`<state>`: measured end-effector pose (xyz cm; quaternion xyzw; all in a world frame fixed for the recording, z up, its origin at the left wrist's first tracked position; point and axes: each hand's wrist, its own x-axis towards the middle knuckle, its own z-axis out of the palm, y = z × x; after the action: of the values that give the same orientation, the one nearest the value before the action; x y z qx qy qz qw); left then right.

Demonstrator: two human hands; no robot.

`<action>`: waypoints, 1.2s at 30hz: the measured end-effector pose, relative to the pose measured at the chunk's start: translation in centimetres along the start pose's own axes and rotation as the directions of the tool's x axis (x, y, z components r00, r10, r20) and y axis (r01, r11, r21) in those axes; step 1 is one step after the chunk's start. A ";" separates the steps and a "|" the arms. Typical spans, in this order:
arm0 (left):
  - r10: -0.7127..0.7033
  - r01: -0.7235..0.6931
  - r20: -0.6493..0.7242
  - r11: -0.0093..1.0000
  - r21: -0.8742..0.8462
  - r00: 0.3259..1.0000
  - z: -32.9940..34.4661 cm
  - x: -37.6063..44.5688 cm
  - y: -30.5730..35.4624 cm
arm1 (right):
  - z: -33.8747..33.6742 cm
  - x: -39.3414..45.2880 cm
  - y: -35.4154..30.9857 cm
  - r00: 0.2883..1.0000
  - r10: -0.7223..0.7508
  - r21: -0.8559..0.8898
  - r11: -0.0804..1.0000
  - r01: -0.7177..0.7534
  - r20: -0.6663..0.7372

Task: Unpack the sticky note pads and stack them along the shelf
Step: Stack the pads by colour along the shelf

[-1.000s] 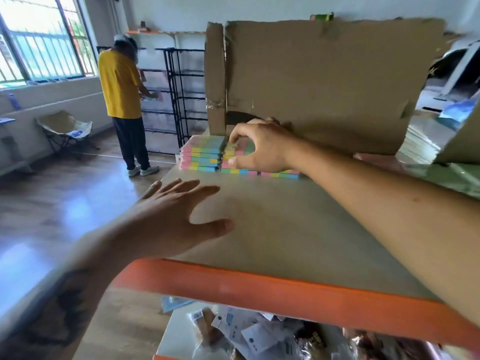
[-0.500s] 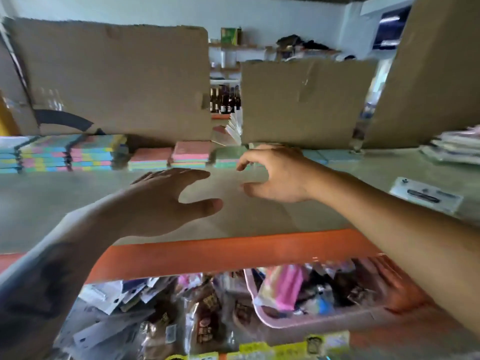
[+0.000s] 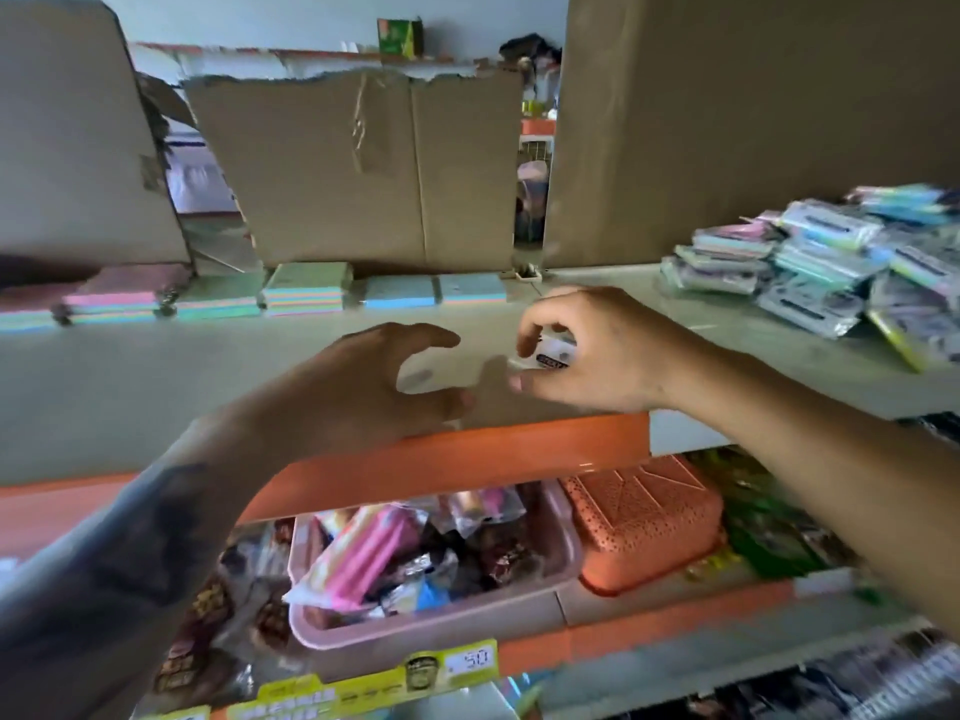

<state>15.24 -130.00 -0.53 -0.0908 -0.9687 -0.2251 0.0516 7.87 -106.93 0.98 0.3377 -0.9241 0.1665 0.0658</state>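
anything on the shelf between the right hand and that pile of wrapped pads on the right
Nothing visible does. The right hand, pinching a small white wrapper, has only bare shelf between it and the wrapped pads.

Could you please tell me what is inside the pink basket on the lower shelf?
The pink basket holds a jumble of small wrapped packets, among them a pink striped pack and dark foil ones. The orange shelf edge hides its back, and lower layers are buried.
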 end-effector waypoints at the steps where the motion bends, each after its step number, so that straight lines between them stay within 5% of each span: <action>1: 0.014 -0.014 -0.010 1.000 -0.007 1.000 0.5 0.4 0.6 | -0.1 -0.5 0.7 1.000 0.013 0.009 1.000 -0.013 0.004; 9: 0.125 -0.126 -0.053 0.991 -0.031 0.991 2.5 2.6 3.3 | -0.1 -1.7 2.6 0.997 0.076 0.058 0.996 -0.074 -0.022; 13: 0.141 -0.144 -0.167 0.990 -0.004 0.976 2.6 2.9 3.0 | -1.1 -1.7 1.8 0.995 0.092 0.261 0.962 -0.081 -0.031; 18: 0.162 -0.291 -0.428 0.922 -0.255 0.889 2.3 2.8 1.6 | -2.0 -1.1 0.2 0.992 0.118 0.691 0.720 -0.057 -0.042; 21: 0.098 -0.301 -0.406 0.826 -0.476 0.909 1.8 2.2 1.1 | -1.9 -0.4 -0.9 0.978 0.189 0.868 0.467 -0.170 0.090; 23: 0.048 -0.293 -0.403 0.766 -0.572 0.914 1.3 1.8 0.5 | -1.5 -0.1 -1.6 0.977 0.173 0.883 0.429 -0.190 0.126; 26: -0.018 -0.276 -0.414 0.718 -0.639 0.910 0.5 1.1 -0.1 | -0.1 0.6 -2.1 0.986 0.125 0.794 0.607 0.013 -0.112; 29: -0.087 -0.215 -0.388 0.712 -0.669 0.918 -0.3 0.2 -0.8 | 1.0 0.6 -2.5 0.904 -0.217 0.256 0.911 0.322 -0.367; 32: -0.152 -0.186 -0.376 0.668 -0.721 0.914 -0.9 -0.6 -1.7 | 1.4 1.3 -3.4 0.840 -0.433 -0.079 0.898 0.433 -0.327; 36: -0.205 -0.125 -0.336 0.656 -0.744 0.919 -1.8 -2.0 -2.8 | 2.1 2.4 -5.0 0.869 -0.397 0.052 0.902 0.430 -0.294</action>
<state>16.80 -133.57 -0.35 -0.0352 -0.7587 -0.6201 0.1965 9.27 -112.69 0.93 0.5043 -0.8006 0.2473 0.2087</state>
